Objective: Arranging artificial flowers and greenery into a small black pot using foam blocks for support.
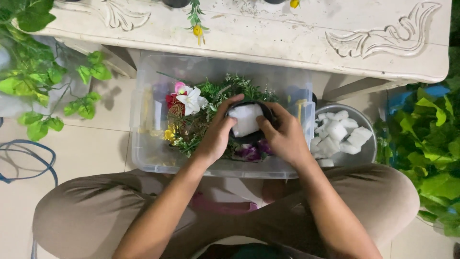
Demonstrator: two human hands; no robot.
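My left hand (216,132) and my right hand (283,135) both grip a small black pot (250,138) held over a clear plastic bin (148,158). A white foam block (246,119) sits in the pot's mouth, with both thumbs pressing on it. Under the pot, the bin holds artificial flowers and greenery (191,103): a white and pink bloom, red and yellow ones, purple ones beneath my hands.
A metal bowl (366,152) of several white foam pieces stands right of the bin. A carved white table (268,36) spans the top. Leafy green plants are at left (43,76) and right (431,144). A blue cable (28,160) lies on the tiled floor. My crossed legs fill the foreground.
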